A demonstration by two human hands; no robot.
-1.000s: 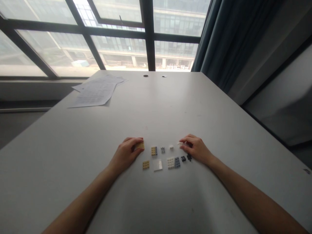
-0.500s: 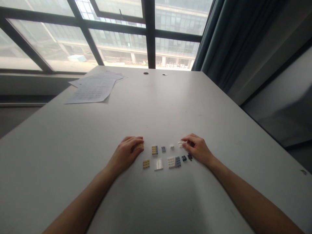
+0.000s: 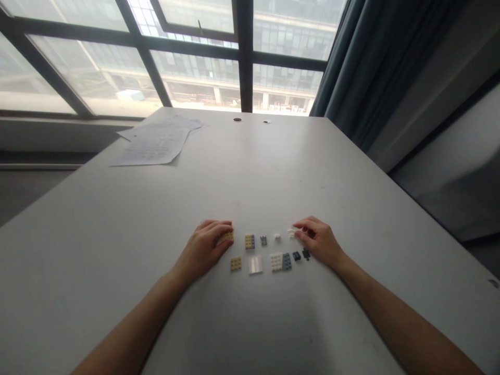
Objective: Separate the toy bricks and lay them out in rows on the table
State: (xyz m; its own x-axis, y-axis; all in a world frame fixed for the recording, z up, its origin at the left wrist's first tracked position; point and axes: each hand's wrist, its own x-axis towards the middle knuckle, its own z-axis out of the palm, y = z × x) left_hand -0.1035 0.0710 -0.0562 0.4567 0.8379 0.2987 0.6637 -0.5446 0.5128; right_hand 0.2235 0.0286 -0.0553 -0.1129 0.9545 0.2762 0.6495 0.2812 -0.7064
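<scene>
My left hand [image 3: 207, 242] rests on the table with its fingers and thumb curled around a tan toy brick plate [image 3: 227, 237], partly hidden by them. At the other end of the row, my right hand [image 3: 318, 239] has thumb and forefinger at the right end of a small white toy brick [image 3: 291, 234]. Between the hands lie a tan and grey plate [image 3: 249, 241], a grey brick [image 3: 263, 240] and a tiny white piece [image 3: 277, 237]. Nearer me are a tan plate [image 3: 236, 264], a clear flat piece [image 3: 255, 264], a white plate [image 3: 276, 262] and a grey wedge plate [image 3: 287, 261].
A black brick [image 3: 296, 255] and a black cross-shaped piece [image 3: 305, 253] lie close to my right wrist. Printed paper sheets [image 3: 156, 143] are at the table's far left. Windows and a dark curtain [image 3: 351, 67] stand beyond the white table [image 3: 250, 172].
The whole view has shifted slightly, so everything sits a little farther right and lower. Both hands and the pieces keep their places relative to one another.
</scene>
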